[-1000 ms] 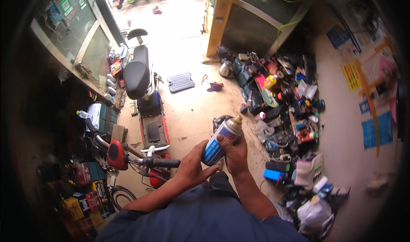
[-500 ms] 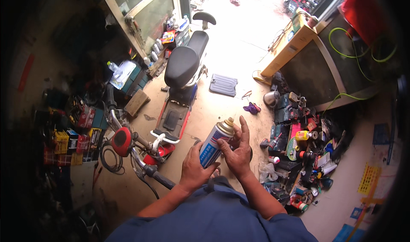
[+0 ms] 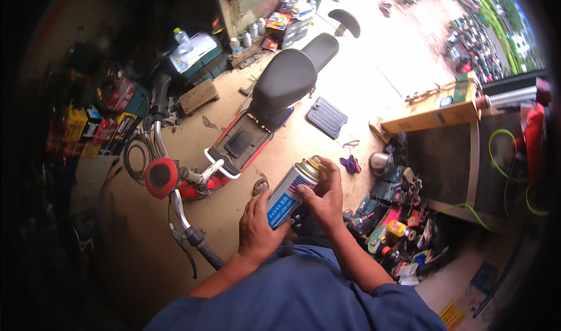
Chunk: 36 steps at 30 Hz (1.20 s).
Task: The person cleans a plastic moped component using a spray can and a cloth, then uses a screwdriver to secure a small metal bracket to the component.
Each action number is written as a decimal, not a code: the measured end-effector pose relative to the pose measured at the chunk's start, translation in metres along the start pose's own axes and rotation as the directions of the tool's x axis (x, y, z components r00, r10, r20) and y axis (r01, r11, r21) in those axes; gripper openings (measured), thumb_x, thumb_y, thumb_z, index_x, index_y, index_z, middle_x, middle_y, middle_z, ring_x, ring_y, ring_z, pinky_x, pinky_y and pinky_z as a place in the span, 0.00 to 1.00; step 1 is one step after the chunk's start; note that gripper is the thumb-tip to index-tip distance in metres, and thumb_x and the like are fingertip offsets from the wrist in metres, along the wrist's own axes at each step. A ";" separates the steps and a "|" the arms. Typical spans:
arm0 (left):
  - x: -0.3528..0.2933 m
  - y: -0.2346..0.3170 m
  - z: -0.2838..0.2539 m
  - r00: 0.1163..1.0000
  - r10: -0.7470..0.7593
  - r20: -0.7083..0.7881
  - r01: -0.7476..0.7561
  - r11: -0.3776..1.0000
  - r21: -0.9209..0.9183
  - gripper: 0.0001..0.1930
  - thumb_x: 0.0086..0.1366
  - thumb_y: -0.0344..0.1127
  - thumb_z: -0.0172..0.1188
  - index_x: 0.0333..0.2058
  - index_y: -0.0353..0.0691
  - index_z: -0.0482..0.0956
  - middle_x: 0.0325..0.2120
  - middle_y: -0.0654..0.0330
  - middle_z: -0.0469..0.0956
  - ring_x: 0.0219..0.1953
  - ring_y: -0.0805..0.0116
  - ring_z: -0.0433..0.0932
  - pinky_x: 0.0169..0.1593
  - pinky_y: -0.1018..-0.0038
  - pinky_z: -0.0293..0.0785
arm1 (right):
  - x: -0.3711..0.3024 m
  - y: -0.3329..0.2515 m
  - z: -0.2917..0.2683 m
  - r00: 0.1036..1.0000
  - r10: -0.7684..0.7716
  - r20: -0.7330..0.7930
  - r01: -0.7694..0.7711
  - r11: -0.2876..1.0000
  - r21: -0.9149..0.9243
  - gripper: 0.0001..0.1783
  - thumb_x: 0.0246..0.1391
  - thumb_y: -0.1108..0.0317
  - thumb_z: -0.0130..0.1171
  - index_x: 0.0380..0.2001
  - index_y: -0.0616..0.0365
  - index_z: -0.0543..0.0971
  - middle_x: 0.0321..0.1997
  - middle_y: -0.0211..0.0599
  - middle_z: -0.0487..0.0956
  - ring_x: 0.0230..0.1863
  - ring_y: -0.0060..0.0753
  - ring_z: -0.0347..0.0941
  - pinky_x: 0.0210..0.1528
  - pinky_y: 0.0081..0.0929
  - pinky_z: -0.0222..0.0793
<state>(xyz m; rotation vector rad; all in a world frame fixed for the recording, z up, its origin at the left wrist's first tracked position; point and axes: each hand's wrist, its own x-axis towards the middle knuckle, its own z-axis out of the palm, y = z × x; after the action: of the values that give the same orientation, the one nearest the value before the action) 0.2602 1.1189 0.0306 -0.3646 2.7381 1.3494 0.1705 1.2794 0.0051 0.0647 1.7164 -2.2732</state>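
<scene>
A spray can with a white and blue label and a gold-coloured top is held tilted in front of my body, its top up and to the right. My left hand wraps round the lower part of the can. The thumb of my right hand presses on the label near the upper end, and its fingers curl behind the gold top. To the left stands a scooter with a dark seat, a red footboard and silver handlebars.
A dark grey plastic panel lies on the floor beside a purple cloth. Tools and bottles are heaped at the right, with a yellow bottle among them. A wooden block rests behind the handlebars. Boxes are stacked at far left.
My view has turned to the right, so the scooter appears tilted. The raised fingers of my right hand have come down round the can's top. My left hand keeps hold of the can.
</scene>
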 end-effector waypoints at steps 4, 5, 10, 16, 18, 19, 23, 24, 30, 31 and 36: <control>0.020 -0.001 0.022 0.992 -0.090 -0.094 0.086 0.995 -0.053 0.44 0.51 0.37 0.81 0.64 0.36 0.68 0.57 0.42 0.74 0.60 0.40 0.74 0.62 0.52 0.72 | 0.045 0.014 -0.017 0.989 0.099 0.107 -0.098 0.995 -0.020 0.49 0.53 0.73 0.77 0.71 0.63 0.57 0.66 0.49 0.66 0.69 0.41 0.66 0.70 0.38 0.66; 0.023 -0.002 0.034 0.984 -0.114 -0.137 0.105 0.992 -0.066 0.43 0.51 0.37 0.81 0.63 0.36 0.68 0.56 0.42 0.75 0.60 0.40 0.74 0.62 0.52 0.72 | 0.056 0.020 -0.025 0.981 0.119 0.150 -0.113 0.993 -0.045 0.49 0.53 0.73 0.77 0.71 0.63 0.57 0.67 0.49 0.66 0.69 0.40 0.66 0.70 0.37 0.66; 0.087 -0.010 0.128 0.964 -0.190 -0.186 0.146 0.963 -0.229 0.41 0.52 0.35 0.80 0.62 0.34 0.70 0.53 0.44 0.79 0.58 0.44 0.78 0.61 0.56 0.74 | 0.126 0.051 -0.094 0.943 0.188 0.276 -0.140 0.973 -0.183 0.50 0.49 0.67 0.81 0.70 0.62 0.62 0.61 0.41 0.75 0.63 0.34 0.72 0.68 0.34 0.67; 0.153 -0.088 0.264 0.938 -0.335 0.090 0.345 0.876 -0.336 0.42 0.52 0.36 0.80 0.64 0.32 0.70 0.55 0.46 0.81 0.58 0.54 0.80 0.63 0.62 0.74 | 0.211 0.139 -0.207 0.878 0.364 0.312 -0.240 0.897 -0.370 0.51 0.48 0.62 0.83 0.70 0.62 0.65 0.59 0.41 0.77 0.61 0.31 0.74 0.65 0.32 0.71; 0.179 -0.131 0.310 0.920 -0.332 0.208 0.384 0.870 -0.309 0.41 0.52 0.35 0.78 0.64 0.34 0.70 0.54 0.48 0.80 0.57 0.55 0.80 0.62 0.63 0.74 | 0.228 0.192 -0.243 0.876 0.378 0.300 -0.281 0.905 -0.319 0.54 0.46 0.64 0.84 0.71 0.64 0.63 0.60 0.41 0.77 0.61 0.32 0.74 0.65 0.32 0.71; 0.196 -0.151 0.330 0.917 -0.319 0.240 0.387 0.860 -0.334 0.40 0.52 0.35 0.77 0.64 0.35 0.69 0.53 0.48 0.80 0.57 0.54 0.80 0.61 0.63 0.74 | 0.239 0.221 -0.258 0.883 0.364 0.295 -0.277 0.914 -0.298 0.54 0.46 0.64 0.84 0.71 0.64 0.62 0.60 0.42 0.77 0.62 0.32 0.74 0.66 0.33 0.71; 0.245 -0.226 0.401 0.905 -0.278 0.322 0.392 0.837 -0.381 0.40 0.53 0.33 0.76 0.64 0.37 0.68 0.52 0.48 0.81 0.57 0.55 0.81 0.60 0.63 0.75 | 0.274 0.312 -0.308 0.891 0.353 0.286 -0.286 0.925 -0.251 0.57 0.44 0.64 0.85 0.72 0.64 0.60 0.64 0.45 0.76 0.65 0.35 0.73 0.69 0.35 0.69; 0.254 -0.247 0.418 0.908 -0.261 0.327 0.386 0.825 -0.412 0.40 0.53 0.33 0.75 0.64 0.36 0.68 0.52 0.48 0.80 0.56 0.55 0.81 0.60 0.63 0.76 | 0.282 0.333 -0.317 0.893 0.342 0.293 -0.270 0.927 -0.259 0.57 0.44 0.64 0.85 0.72 0.64 0.60 0.64 0.45 0.76 0.65 0.36 0.73 0.69 0.35 0.68; 0.273 -0.307 0.465 0.839 -0.304 0.452 0.485 0.794 -0.366 0.41 0.52 0.31 0.75 0.65 0.33 0.68 0.53 0.51 0.79 0.55 0.65 0.79 0.60 0.66 0.75 | 0.298 0.419 -0.355 0.868 0.412 0.277 -0.379 0.910 -0.167 0.55 0.47 0.65 0.83 0.72 0.66 0.59 0.67 0.49 0.75 0.66 0.38 0.74 0.69 0.36 0.69; 0.272 -0.309 0.466 0.831 -0.298 0.469 0.489 0.793 -0.363 0.41 0.52 0.31 0.75 0.65 0.33 0.68 0.52 0.51 0.80 0.55 0.65 0.79 0.60 0.66 0.75 | 0.296 0.420 -0.356 0.860 0.441 0.258 -0.414 0.897 -0.154 0.55 0.48 0.66 0.83 0.72 0.66 0.59 0.67 0.50 0.74 0.66 0.38 0.74 0.69 0.36 0.70; 0.238 -0.323 0.482 0.904 -0.228 0.362 0.356 0.871 -0.339 0.41 0.52 0.33 0.76 0.64 0.32 0.69 0.52 0.48 0.81 0.53 0.60 0.82 0.59 0.64 0.76 | 0.272 0.423 -0.360 0.844 0.475 0.248 -0.449 0.880 -0.158 0.53 0.50 0.68 0.81 0.72 0.66 0.59 0.65 0.50 0.75 0.65 0.38 0.74 0.68 0.37 0.71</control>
<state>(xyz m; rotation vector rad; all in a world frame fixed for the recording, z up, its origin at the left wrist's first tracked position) 0.0857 1.2665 -0.5541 -0.5190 2.0437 1.6994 -0.0311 1.4600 -0.5512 0.1173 1.4637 -1.7516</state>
